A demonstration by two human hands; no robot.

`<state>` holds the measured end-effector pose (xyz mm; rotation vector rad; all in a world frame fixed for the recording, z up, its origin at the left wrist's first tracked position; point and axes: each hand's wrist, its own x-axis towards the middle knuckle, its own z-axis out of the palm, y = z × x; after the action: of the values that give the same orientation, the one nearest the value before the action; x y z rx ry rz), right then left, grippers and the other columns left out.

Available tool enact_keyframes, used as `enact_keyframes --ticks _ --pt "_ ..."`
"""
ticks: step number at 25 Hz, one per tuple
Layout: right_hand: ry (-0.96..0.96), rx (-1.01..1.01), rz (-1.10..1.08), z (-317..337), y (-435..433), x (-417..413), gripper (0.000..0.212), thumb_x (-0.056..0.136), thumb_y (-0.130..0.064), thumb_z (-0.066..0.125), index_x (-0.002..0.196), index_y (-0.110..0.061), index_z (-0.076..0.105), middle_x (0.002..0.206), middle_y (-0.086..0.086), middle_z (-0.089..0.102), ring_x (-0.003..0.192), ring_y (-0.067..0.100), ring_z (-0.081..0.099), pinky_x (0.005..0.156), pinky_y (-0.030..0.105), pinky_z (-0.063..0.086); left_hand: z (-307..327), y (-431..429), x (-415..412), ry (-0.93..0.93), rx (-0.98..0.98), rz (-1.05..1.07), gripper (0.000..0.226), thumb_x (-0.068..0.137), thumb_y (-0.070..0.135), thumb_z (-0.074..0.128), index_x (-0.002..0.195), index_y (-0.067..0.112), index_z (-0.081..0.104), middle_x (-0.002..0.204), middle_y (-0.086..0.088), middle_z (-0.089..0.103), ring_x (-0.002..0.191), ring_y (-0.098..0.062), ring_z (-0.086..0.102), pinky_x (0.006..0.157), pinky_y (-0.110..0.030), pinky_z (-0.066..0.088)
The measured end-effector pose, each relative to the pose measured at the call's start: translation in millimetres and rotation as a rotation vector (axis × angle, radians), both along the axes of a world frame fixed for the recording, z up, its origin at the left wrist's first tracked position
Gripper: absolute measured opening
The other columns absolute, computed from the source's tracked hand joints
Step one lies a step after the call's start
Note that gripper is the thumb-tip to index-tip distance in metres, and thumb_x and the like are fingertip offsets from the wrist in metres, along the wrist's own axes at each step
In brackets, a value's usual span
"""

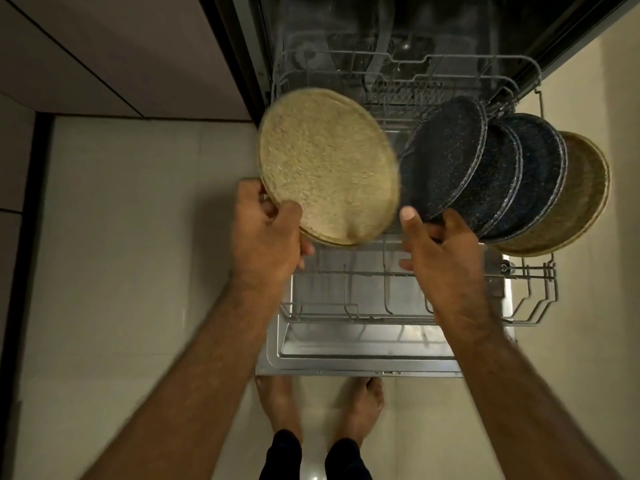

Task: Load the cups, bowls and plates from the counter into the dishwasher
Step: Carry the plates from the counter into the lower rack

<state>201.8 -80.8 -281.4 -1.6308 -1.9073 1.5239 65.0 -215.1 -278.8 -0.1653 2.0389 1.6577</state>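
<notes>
My left hand (268, 233) grips the lower left rim of a speckled beige plate (327, 164), held tilted above the left part of the pulled-out lower dishwasher rack (346, 315). Three dark speckled plates (446, 161) stand on edge in the right part of the rack, with another beige plate (585, 199) behind them at the far right. Just below the nearest dark plate's lower edge, my right hand (440, 244) hovers with relaxed fingers and the thumb raised, holding nothing.
The open dishwasher door (346, 362) lies flat below the rack, just ahead of my bare feet (318, 400). The dark tub (381, 36) opens behind the rack. A cabinet front (104, 53) stands to the left, with pale floor tiles on both sides.
</notes>
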Motion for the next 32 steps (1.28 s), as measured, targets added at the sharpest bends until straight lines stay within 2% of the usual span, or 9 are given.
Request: enact_keyframes --ticks 3,6,14,18,21,24,26,29,32 --pt "-0.127 0.104 0.179 -7 7 6 0.074 0.087 -0.059 0.067 0.148 -0.024 0.042 0.123 -0.005 0.062 0.103 0.008 0.064 0.089 0.037 0.056 -4 -7 -4 0.452 -0.248 -0.094 0.024 0.090 0.012 0.054 0.111 0.018 0.045 0.081 -0.001 0.064 0.055 -0.024 0.064 0.045 -0.037 0.053" --pt "-0.112 0.145 0.253 -8 10 6 0.079 0.091 -0.048 0.068 0.157 -0.024 0.030 0.132 -0.009 0.054 0.107 0.006 0.061 0.085 0.027 0.051 -11 -2 -1 0.600 -0.349 -0.165 0.036 0.093 0.011 0.052 0.127 0.008 0.043 0.089 -0.005 0.064 0.061 -0.014 0.062 0.049 -0.026 0.053" --pt "-0.037 0.165 0.246 -11 29 4 0.074 0.093 -0.040 0.069 0.156 -0.024 0.032 0.134 -0.009 0.054 0.106 -0.002 0.059 0.077 0.012 0.045 -37 27 10 0.593 -0.504 -0.231 0.057 0.094 0.009 0.052 0.149 0.005 0.035 0.079 -0.002 0.053 0.062 -0.023 0.059 0.059 -0.036 0.056" --pt "-0.036 0.169 0.254 -17 32 12 0.073 0.093 -0.040 0.069 0.155 -0.024 0.034 0.133 -0.009 0.054 0.107 -0.001 0.059 0.082 0.018 0.049 -52 41 19 0.534 -0.571 -0.277 0.054 0.096 0.012 0.052 0.147 0.008 0.037 0.079 -0.010 0.057 0.058 -0.024 0.054 0.052 -0.025 0.042" --pt "-0.052 0.181 0.274 -21 32 19 0.071 0.093 -0.039 0.069 0.154 -0.024 0.035 0.131 -0.009 0.055 0.106 0.000 0.059 0.081 0.018 0.050 -61 46 28 0.532 -0.614 -0.317 0.045 0.096 0.012 0.055 0.139 0.003 0.042 0.072 -0.005 0.049 0.048 -0.011 0.039 0.044 -0.014 0.022" --pt "-0.047 0.185 0.282 -22 31 24 0.070 0.093 -0.037 0.069 0.154 -0.024 0.036 0.133 -0.006 0.056 0.106 0.004 0.061 0.088 0.031 0.057 -65 43 32 0.491 -0.622 -0.297 0.046 0.096 0.011 0.056 0.138 -0.001 0.040 0.070 0.000 0.044 0.049 -0.006 0.037 0.044 -0.014 0.021" --pt "-0.043 0.193 0.285 -23 30 27 0.071 0.093 -0.036 0.069 0.154 -0.023 0.035 0.132 -0.007 0.055 0.107 0.006 0.061 0.090 0.038 0.058 -63 41 34 0.467 -0.608 -0.291 0.058 0.096 0.014 0.058 0.148 0.003 0.034 0.081 -0.005 0.053 0.057 -0.016 0.046 0.052 -0.020 0.035" --pt "-0.037 0.199 0.285 -25 27 31 0.071 0.093 -0.036 0.070 0.154 -0.023 0.036 0.130 -0.007 0.055 0.107 0.007 0.061 0.091 0.041 0.058 -56 38 36 0.439 -0.569 -0.311 0.078 0.095 0.018 0.064 0.159 0.009 0.019 0.117 -0.013 0.064 0.089 -0.028 0.064 0.077 -0.028 0.048" --pt "-0.043 0.195 0.311 -25 24 36 0.070 0.093 -0.035 0.070 0.153 -0.023 0.036 0.133 -0.003 0.056 0.110 0.009 0.060 0.092 0.042 0.057 -46 34 43 0.521 -0.584 -0.341 0.086 0.093 0.017 0.068 0.161 0.005 0.016 0.150 -0.021 0.044 0.121 -0.036 0.057 0.099 -0.039 0.048"
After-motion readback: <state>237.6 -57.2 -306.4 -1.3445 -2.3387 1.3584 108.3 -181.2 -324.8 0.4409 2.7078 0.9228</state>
